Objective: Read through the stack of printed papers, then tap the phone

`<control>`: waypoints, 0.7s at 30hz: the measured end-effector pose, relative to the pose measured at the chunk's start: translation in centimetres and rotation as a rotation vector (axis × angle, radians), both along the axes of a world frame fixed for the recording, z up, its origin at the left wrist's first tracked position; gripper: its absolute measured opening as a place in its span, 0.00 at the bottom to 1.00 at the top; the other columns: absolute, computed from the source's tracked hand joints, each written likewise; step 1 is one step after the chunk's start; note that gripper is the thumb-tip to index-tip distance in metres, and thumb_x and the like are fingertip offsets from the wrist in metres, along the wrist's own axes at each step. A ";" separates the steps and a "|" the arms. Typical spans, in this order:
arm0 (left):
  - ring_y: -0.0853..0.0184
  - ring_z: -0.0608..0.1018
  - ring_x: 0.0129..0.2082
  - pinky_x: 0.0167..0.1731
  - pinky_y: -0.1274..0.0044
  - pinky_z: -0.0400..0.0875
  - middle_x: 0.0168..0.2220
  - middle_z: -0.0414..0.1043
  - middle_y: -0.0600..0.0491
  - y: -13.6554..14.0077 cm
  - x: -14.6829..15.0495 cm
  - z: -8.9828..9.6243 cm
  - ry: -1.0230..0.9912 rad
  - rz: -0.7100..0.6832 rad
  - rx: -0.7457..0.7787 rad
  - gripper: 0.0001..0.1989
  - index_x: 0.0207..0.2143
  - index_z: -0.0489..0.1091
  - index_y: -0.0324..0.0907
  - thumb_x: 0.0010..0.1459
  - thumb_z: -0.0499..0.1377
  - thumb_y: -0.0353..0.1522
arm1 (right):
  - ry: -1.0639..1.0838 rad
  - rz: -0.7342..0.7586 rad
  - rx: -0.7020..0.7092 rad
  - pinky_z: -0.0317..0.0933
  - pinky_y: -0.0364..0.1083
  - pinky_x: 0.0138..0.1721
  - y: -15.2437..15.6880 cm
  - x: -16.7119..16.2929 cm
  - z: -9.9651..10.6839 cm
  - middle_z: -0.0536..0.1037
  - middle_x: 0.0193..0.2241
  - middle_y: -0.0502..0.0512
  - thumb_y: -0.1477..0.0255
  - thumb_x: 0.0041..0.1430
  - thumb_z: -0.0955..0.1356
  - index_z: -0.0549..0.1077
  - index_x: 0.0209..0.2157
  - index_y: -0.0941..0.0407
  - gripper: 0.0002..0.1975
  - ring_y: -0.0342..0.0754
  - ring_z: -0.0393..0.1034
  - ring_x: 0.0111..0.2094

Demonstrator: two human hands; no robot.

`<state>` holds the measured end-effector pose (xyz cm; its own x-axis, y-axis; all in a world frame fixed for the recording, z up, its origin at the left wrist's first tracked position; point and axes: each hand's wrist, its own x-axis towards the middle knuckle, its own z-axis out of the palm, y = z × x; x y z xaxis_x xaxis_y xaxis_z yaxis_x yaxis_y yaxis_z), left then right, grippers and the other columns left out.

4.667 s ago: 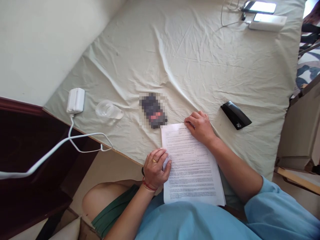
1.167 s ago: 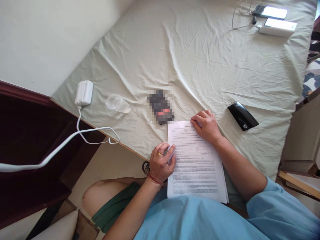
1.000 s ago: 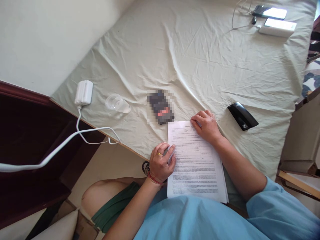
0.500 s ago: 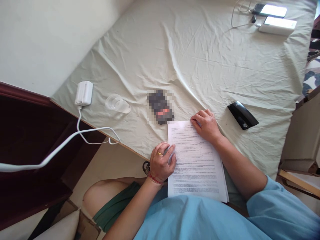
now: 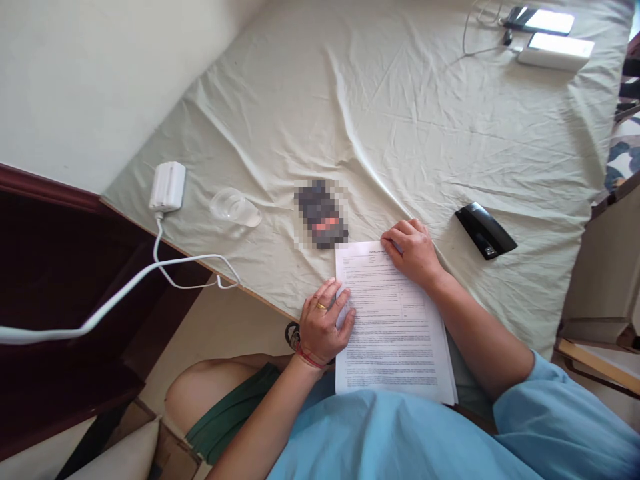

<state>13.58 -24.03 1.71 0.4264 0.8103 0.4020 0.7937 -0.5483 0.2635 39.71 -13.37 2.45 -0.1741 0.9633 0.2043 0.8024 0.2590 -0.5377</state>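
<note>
Left hand (image 5: 323,328) lies spread on papers (image 5: 393,353) at the counter's (image 5: 470,133) near edge. Right hand (image 5: 411,252) curls over their top, grip unclear.

This looks like a room in a home: a creased, cloth-covered surface (image 5: 425,133) stands beside a plain pale wall (image 5: 100,73), with dark reddish furniture (image 5: 55,267) at left, patterned fabric (image 5: 621,163) at right; the person (image 5: 390,440) wears shorts (image 5: 227,413).

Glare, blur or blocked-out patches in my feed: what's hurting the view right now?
Head view: glare whites out most of the phone-like device and the top of the white block; pixelation masks the dark object beyond the papers, whose print is too small to read; left hand and right hand look sharp.
</note>
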 end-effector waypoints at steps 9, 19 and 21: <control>0.50 0.80 0.60 0.55 0.63 0.73 0.57 0.80 0.40 0.1 0.2 0.2 0.003 0.014 0.005 0.15 0.55 0.76 0.42 0.67 0.63 0.34 | -0.011 -0.011 -0.016 0.60 0.56 0.51 0.1 -0.1 0.2 0.82 0.41 0.58 0.67 0.73 0.66 0.83 0.40 0.53 0.12 0.59 0.68 0.48; 0.50 0.80 0.60 0.55 0.61 0.73 0.57 0.80 0.41 0.0 0.1 0.0 0.002 0.013 -0.005 0.15 0.55 0.76 0.43 0.67 0.63 0.34 | 0.075 -0.005 -0.035 0.64 0.57 0.52 0.2 0.3 0.5 0.82 0.39 0.58 0.68 0.72 0.66 0.82 0.38 0.52 0.12 0.58 0.69 0.45; 0.49 0.80 0.60 0.54 0.61 0.73 0.57 0.80 0.40 0.0 0.1 -0.1 -0.001 0.012 -0.008 0.15 0.55 0.76 0.42 0.67 0.64 0.34 | 0.126 -0.025 -0.035 0.66 0.55 0.50 0.3 0.7 0.8 0.82 0.37 0.58 0.68 0.71 0.66 0.81 0.37 0.52 0.12 0.56 0.69 0.42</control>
<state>13.67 -24.04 1.61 0.4160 0.8187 0.3958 0.8002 -0.5363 0.2683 40.43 -13.04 3.22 -0.1246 0.9740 0.1891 0.7337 0.2188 -0.6433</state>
